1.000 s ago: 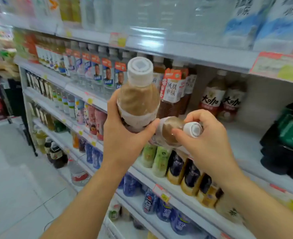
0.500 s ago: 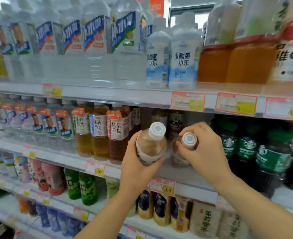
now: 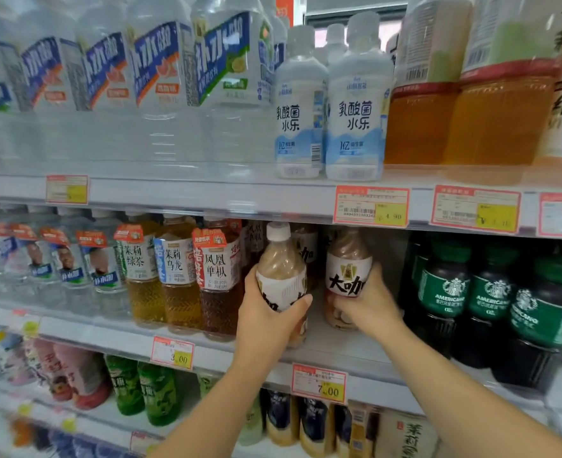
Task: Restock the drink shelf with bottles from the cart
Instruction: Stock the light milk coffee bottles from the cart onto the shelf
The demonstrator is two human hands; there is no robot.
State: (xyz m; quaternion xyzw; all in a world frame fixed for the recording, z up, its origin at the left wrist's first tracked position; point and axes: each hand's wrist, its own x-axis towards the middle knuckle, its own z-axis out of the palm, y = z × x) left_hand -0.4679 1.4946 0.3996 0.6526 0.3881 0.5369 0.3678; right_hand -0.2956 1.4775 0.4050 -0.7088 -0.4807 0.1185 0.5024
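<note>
Left bottle and right bottle stand upright at the front edge of the shelf, between the tea bottles and the coffee bottles, with both forearms stretched up and forward to them. Half a second ago they were tipped, caps toward us, out before that edge. The left hand curls fingers and thumb round the left bottle, and the right hand clasps the right bottle low on its label.

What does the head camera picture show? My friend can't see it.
The left hand grips a white-capped bottle of milky brown drink and the right hand grips a second bottle like it, at a shop's middle shelf. Amber tea bottles stand to their left, dark coffee bottles with green labels to their right.
</note>
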